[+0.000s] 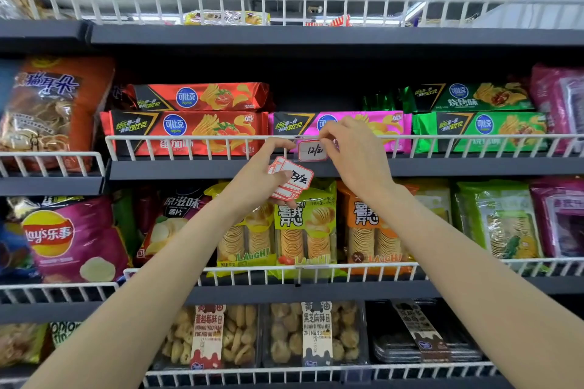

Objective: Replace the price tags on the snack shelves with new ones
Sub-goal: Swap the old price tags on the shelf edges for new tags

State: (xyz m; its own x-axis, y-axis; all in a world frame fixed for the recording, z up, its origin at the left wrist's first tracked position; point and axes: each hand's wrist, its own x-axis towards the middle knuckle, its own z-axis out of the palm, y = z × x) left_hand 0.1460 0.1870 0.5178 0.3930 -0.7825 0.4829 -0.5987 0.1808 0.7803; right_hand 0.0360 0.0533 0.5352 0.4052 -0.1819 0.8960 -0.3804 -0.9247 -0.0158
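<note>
Head view: both hands raised to the white wire rail (202, 138) of the upper snack shelf, in front of the pink chip packs (388, 126). Right hand (354, 148) has thumb and fingers curled onto the right edge of the price tag (313, 151), handwritten "12", hanging in its clear holder on the rail; a pinching grip, though fingertip contact is partly hidden. Left hand (265, 174) grips a fanned stack of red-bordered tags (292, 180), its fingertips reaching up to just left of the hanging tag. Tag's long axis runs along the rail, between the two hands; the stack sits just below it and to the left. Judgement: the right hand is better placed to draw the tag sideways, out of the holder.
</note>
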